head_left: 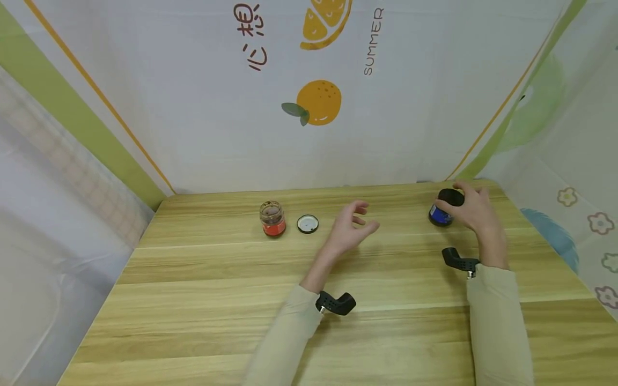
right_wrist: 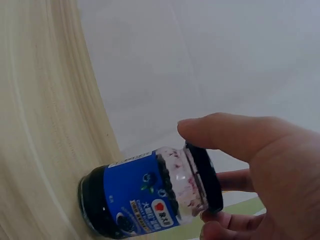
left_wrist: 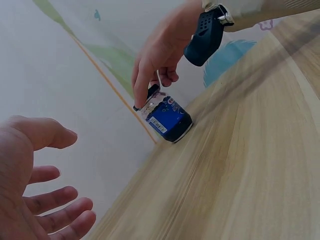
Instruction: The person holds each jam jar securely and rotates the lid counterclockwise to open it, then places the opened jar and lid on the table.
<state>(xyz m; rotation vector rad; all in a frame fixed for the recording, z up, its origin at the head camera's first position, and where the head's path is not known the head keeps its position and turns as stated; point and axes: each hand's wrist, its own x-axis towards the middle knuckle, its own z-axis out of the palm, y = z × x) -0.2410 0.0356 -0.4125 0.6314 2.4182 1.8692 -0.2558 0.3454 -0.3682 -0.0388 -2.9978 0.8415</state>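
At the table's back right stands a blueberry jam jar [right_wrist: 140,197] with a blue label and a black lid [right_wrist: 205,177]. My right hand [head_left: 475,213] grips it by the lid, thumb on one side and fingers on the other. Pale smears show inside the glass below the lid. Near the middle of the table my left hand [head_left: 350,230] hovers with loosely bent fingers [left_wrist: 57,200], holding nothing. To its left lies a loose round lid [head_left: 307,223], pale inside facing up. Beside that lid stands an uncovered glass jar [head_left: 272,219] with a red label and dark residue inside.
The wooden table [head_left: 217,311] ends at the back against a white printed cloth [head_left: 217,134]. More patterned cloth [head_left: 579,182] hangs along the right side. A black camera mount [head_left: 338,304] sits on the left wrist, and another [head_left: 460,260] on the right.
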